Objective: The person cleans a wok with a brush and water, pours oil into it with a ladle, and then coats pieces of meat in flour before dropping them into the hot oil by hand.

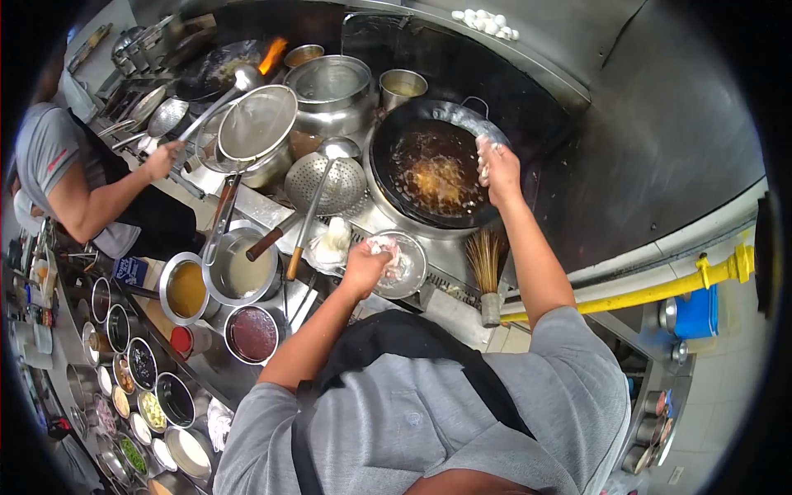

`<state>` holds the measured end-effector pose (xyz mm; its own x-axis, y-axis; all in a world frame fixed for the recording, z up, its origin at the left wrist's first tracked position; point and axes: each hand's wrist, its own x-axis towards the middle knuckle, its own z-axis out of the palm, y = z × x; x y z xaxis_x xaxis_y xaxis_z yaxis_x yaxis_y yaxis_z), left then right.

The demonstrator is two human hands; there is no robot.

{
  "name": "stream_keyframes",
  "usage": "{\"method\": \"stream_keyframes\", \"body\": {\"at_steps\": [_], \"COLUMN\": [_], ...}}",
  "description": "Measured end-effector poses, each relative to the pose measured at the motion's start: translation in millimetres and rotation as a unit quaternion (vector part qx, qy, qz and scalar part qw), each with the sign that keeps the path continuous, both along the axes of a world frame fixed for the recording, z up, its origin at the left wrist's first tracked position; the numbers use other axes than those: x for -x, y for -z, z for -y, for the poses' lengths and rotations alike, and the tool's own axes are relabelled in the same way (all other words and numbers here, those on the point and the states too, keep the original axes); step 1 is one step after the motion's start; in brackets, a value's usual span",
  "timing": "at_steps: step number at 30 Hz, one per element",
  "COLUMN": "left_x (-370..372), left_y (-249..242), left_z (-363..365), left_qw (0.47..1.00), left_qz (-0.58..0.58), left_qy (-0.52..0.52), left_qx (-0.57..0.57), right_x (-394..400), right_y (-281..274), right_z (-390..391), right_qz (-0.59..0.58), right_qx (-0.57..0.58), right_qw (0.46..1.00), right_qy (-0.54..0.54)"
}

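Note:
My right hand (pixel 500 175) is closed around pale, white-coated pieces (pixel 483 162) at the right rim of a wok (pixel 388 177). Dark oil in the wok bubbles around a golden-brown mass (pixel 437 180). Closer to my body, my left hand (pixel 367 268) grips more pale, coated pieces (pixel 384 246) above a shallow bowl (pixel 410 283). The coating hides what kind of food the pieces are. Beside my left hand lie a crumpled white cloth (pixel 330 241) and a wooden-handled ladle (pixel 316 198) across a perforated skimmer (pixel 334 188).
On the left, a co-worker (pixel 82 177) holds a ladle (pixel 216 101) near a flaming wok (pixel 219 70). A bamboo brush (pixel 483 256) stands right of my wok. Pots of sauce (pixel 184 289) and several ingredient containers (pixel 142 363) fill the left counter. A yellow pipe (pixel 635 293) runs along the right.

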<state>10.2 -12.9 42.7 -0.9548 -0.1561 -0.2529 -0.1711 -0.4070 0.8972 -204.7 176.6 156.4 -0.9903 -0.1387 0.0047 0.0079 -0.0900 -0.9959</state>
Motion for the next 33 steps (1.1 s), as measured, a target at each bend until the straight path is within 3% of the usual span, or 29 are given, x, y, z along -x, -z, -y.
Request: {"method": "stream_keyframes", "body": {"at_steps": [3, 4, 5, 6, 8, 9, 12, 14, 16, 21, 23, 24, 25, 26, 28, 30, 33], "left_x": [-4.6, -5.9, -8.3, -11.5, -18.9, -19.2, -34.4, -41.2, -47.1, -40.9, -28.8, -25.1, -23.8, -20.7, -6.4, 5.6, 7.2], "left_y": [-6.1, -5.2, -7.7, -10.7, -15.4, 1.6, 17.8, 19.0, 5.5, -2.6, 27.0, 35.9, 11.1, -14.0, -3.7, 2.8, -13.1], "left_z": [1.5, -1.0, 0.2, 0.5, 2.5, 12.0, 21.6, 23.4, 18.6, 21.8, 29.2, 34.0, 28.4, 18.3, 9.9, 3.6, 3.3], "left_qw": [0.999, 1.0, 0.999, 0.998, 0.994, 0.978, 0.988, 0.987, 0.993, 0.996, 0.995, 0.987, 0.986, 0.984, 0.995, 0.992, 0.98], "left_qz": [0.032, 0.013, 0.028, 0.029, 0.039, 0.062, 0.019, 0.012, 0.036, 0.046, 0.031, 0.021, 0.018, 0.015, -0.057, -0.093, -0.018], "left_qy": [0.009, -0.008, -0.004, -0.012, -0.048, -0.029, -0.056, -0.021, -0.076, -0.067, -0.025, 0.016, 0.016, 0.017, 0.053, 0.08, 0.103], "left_qx": [0.014, 0.02, 0.038, 0.048, 0.089, 0.198, 0.14, 0.162, 0.08, 0.02, 0.088, 0.156, 0.166, 0.176, 0.062, 0.017, -0.169], "right_x": [46.8, 78.8, 100.2, 108.9, 116.4, 110.1, 126.9, 133.3, 134.8, 120.4, 75.5, 53.2, 10.1, -21.0, -70.3, -115.9, -121.7], "right_y": [-5.7, 14.9, 36.5, 55.8, 83.9, 73.7, 93.9, 106.0, 111.4, 71.2, 25.5, 11.8, -11.4, -4.1, 5.5, 14.2, 41.3], "right_z": [21.7, 28.3, 35.2, 42.2, 58.6, 66.7, 78.2, 79.3, 78.3, 64.2, 61.6, 59.6, 59.0, 54.9, 52.2, 51.3, 41.4], "right_qz": [-0.01, -0.145, -0.273, -0.274, -0.41, -0.247, -0.183, -0.149, -0.142, -0.296, -0.306, -0.302, -0.221, -0.297, -0.268, -0.368, -0.377], "right_qx": [0.02, -0.151, -0.313, -0.302, -0.517, -0.585, -0.593, -0.618, -0.602, -0.468, -0.42, -0.431, -0.408, -0.329, -0.375, -0.345, -0.38], "right_qw": [1.0, 0.977, 0.908, 0.912, 0.751, 0.767, 0.779, 0.768, 0.785, 0.832, 0.848, 0.817, 0.81, 0.786, 0.688, 0.724, 0.743], "right_qy": [0.007, 0.031, 0.055, 0.051, 0.036, -0.09, -0.089, -0.078, -0.032, 0.041, -0.1, -0.235, -0.359, -0.432, -0.56, -0.471, -0.402]}}
